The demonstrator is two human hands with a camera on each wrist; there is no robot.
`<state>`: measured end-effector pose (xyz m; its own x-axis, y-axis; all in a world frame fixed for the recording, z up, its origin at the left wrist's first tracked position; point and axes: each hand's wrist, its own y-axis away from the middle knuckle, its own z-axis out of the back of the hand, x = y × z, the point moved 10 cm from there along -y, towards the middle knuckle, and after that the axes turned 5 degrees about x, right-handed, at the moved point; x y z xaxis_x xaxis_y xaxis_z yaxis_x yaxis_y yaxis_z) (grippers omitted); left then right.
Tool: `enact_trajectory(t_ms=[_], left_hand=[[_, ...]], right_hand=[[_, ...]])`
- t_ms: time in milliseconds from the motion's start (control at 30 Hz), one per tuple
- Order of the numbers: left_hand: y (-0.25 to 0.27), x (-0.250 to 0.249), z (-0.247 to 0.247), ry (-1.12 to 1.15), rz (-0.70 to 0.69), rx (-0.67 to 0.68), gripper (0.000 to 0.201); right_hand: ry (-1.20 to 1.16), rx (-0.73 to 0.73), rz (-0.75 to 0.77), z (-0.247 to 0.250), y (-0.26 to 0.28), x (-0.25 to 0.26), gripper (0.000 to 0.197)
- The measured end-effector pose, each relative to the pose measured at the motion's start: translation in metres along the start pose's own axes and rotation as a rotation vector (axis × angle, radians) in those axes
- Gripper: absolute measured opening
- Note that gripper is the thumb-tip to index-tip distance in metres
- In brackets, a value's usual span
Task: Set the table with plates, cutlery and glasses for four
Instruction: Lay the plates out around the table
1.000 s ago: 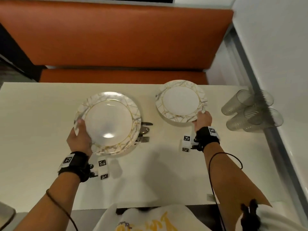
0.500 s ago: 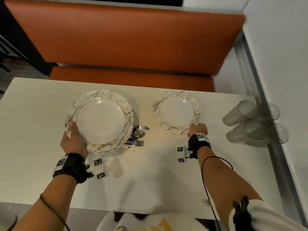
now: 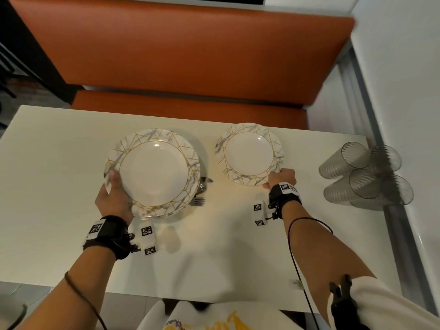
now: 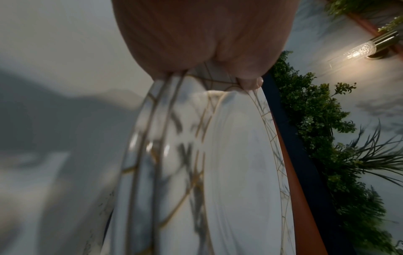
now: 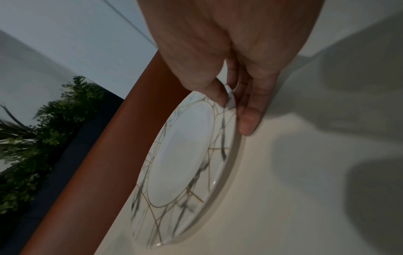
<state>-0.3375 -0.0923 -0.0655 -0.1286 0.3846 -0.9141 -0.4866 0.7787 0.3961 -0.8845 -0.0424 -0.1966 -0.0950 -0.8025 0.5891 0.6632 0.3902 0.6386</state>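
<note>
My left hand point(image 3: 114, 194) grips the left rim of a marble-and-gold plate point(image 3: 152, 172) and holds it tilted just above a stack of matching plates point(image 3: 166, 211). The left wrist view shows my thumb point(image 4: 250, 82) on that plate point(image 4: 240, 172), with the stack's rims point(image 4: 148, 155) below. My right hand point(image 3: 282, 178) pinches the near right rim of a second plate point(image 3: 247, 153) close to the table's far edge. There the thumb point(image 5: 218, 96) lies on top and the fingers under the plate point(image 5: 181, 155), low over the table. Cutlery point(image 3: 201, 194) pokes out from under the stack.
Several clear ribbed glasses point(image 3: 364, 175) lie on their sides at the right end of the white table point(image 3: 47, 186), by the wall. An orange bench point(image 3: 181, 55) runs along the far side. A shirt shows at the near edge.
The right hand has brought its plate down toward the table near the far edge. The left hand has kept its plate over the stack, a little lower. The head view has shifted.
</note>
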Motion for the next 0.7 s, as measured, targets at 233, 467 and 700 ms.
enact_trajectory(t_ms=[233, 467, 700], left_hand=[[0.007, -0.001, -0.015, -0.041, 0.029, 0.092, 0.055], [0.018, 0.007, -0.036, -0.026, 0.076, 0.245, 0.053], [0.008, 0.024, -0.014, 0.021, 0.249, 0.310, 0.049]], right_hand=[[0.028, -0.086, 0.342, 0.003, 0.080, 0.060, 0.036], [0.256, 0.433, 0.725, -0.093, 0.204, 0.130, 0.054], [0.168, 0.318, 0.754, -0.080, 0.234, 0.126, 0.051]])
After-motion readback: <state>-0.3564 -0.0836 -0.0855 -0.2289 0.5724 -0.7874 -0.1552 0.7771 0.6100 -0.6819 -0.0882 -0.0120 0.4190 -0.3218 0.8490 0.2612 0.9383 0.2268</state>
